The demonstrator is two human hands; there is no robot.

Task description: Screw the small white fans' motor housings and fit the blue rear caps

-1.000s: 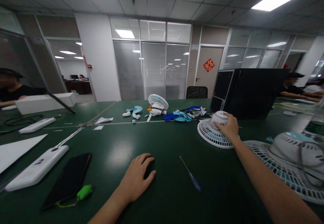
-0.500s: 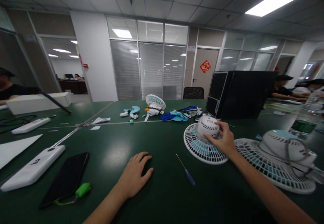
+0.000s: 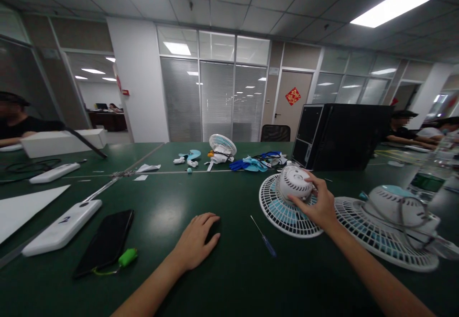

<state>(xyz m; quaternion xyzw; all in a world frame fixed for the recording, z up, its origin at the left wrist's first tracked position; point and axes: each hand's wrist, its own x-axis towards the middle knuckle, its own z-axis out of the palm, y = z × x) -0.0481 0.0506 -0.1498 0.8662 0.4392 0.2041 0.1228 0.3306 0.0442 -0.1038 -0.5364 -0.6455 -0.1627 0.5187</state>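
Nearer the person than a second ago, the white fan lies between one and two o'clock from the screwdriver — the right hand grips it, thumb opposing fingers — so easier for the empty, loosely spread left hand to reach.

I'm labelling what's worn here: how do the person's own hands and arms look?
The left hand and right hand are ungloved, with no watch or bracelet visible. The left forearm and right forearm are bare, no sleeve showing.
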